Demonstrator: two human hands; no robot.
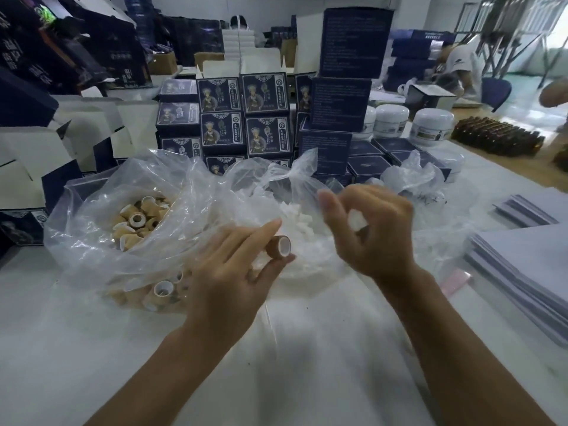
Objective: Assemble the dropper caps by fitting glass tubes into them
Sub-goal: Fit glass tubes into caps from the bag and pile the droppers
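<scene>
Head view. Left hand (pixel 233 269): pinches a brown dropper cap (pixel 281 245) between thumb and forefinger, its white-lined opening turned right toward the other hand. Right hand (pixel 368 232): fingers curled round a small white piece (pixel 358 221), near the cap but apart from it; what the piece is cannot be told. Clear plastic bag (pixel 92 241), left of the left hand: loose tan caps (pixel 138 222). Second clear bag (pixel 295 186), just beyond both hands: white parts (pixel 304 222). Far centre: stacked dark blue boxes (pixel 246 115). Far right: white jars (pixel 431 126). All on a white table (pixel 307 348).
</scene>
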